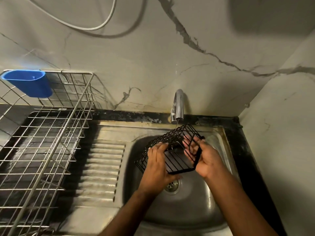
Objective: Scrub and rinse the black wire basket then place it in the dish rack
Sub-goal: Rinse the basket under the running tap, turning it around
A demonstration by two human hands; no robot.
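- Seen from a head camera, looking down into a steel sink [190, 212] with a ribbed draining board to its left.
- Black wire basket [172, 150] held in the air between both hands, tilted, over the sink bowl and just below the tap [178, 106].
- Left hand [157, 167] closed around the basket's left side, fingers wrapped over the wires, thumb toward the open face.
- Right hand [206, 159] gripping the basket's right edge, fingertips [188, 143] reaching through into the inside.
- Thin stream of water falling from the tap onto the far top corner of the basket, just beyond the right hand.
- Drain [173, 184] directly beneath the left hand.
- Metal dish rack [51, 133] well to the left of the left hand, standing on the dark counter.
- Blue plastic cup [29, 84] hooked on the rack's far corner.
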